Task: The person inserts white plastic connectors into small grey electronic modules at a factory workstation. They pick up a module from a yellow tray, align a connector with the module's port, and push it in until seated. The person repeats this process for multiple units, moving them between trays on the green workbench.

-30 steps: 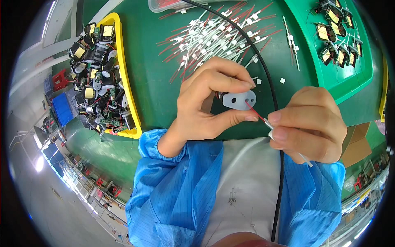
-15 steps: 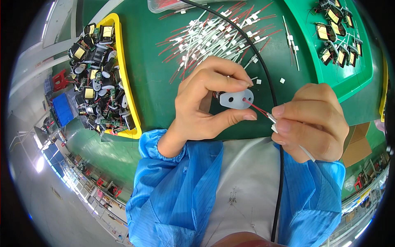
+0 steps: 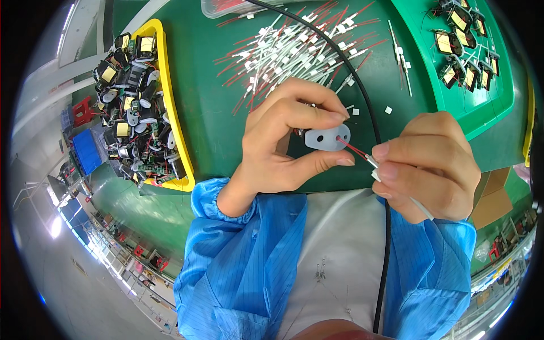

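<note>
My left hand [image 3: 286,136] pinches a small device with a grey rounded end cap [image 3: 328,137] between thumb and forefinger. Dark holes show in the cap; the rest of the device is hidden behind my fingers. Red wires [image 3: 355,149] run out of the hole nearest my right hand. My right hand [image 3: 433,167] is closed on a thin white cable [image 3: 422,208] to which those wires belong, gripped by thumb and forefinger. A white tab [image 3: 375,174] sits on the cable just at my fingertips. Both hands are above the green table [image 3: 221,153].
Beyond my hands lies a pile of white cables with red ends [image 3: 300,54]. A yellow bin [image 3: 170,107] heaped with black and grey devices stands at left. A green tray [image 3: 422,51] with similar devices is at far right. A black cable [image 3: 362,85] crosses the table between my hands.
Almost nothing differs. The grey cap has shifted very slightly to the right and down, and my right hand has moved a hair to the left.
</note>
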The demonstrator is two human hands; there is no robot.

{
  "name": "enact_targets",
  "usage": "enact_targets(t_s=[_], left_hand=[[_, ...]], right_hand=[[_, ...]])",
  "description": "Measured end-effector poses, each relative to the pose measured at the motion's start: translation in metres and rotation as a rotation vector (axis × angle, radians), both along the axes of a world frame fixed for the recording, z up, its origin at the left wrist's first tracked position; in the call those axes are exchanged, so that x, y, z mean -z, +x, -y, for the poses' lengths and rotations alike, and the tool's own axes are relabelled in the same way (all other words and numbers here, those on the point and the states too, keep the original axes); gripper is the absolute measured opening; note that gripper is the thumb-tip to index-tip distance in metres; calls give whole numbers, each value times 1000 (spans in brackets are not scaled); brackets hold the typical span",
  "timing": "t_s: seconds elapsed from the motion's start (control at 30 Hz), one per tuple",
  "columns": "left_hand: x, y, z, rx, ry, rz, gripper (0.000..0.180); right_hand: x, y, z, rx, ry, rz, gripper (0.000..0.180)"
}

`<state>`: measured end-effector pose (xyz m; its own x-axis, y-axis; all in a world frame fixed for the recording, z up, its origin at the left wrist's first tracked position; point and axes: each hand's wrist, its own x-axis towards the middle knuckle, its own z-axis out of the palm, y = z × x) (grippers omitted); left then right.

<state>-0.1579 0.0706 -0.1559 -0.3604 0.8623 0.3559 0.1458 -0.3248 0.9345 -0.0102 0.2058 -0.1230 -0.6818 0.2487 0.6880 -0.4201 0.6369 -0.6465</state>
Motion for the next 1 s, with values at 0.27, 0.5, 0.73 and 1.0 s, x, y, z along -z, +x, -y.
enact_targets(t_s=[0.27,0.5,0.73,1.0], left_hand=[[0,-3,-2,47,32,-50,46],[-4,-6,-3,15,-35,-146,48],[-4,7,7,-40,-168,66,38],[-6,-1,6,131,-126,-157,43]], right_hand=[[-1,-5,-2,-48,-72,67,21],[8,-13,-8,-58,-93,137,20],[8,-12,-11,-109,-161,183,19],[-1,-7,-15,-181,-322,395,16]])
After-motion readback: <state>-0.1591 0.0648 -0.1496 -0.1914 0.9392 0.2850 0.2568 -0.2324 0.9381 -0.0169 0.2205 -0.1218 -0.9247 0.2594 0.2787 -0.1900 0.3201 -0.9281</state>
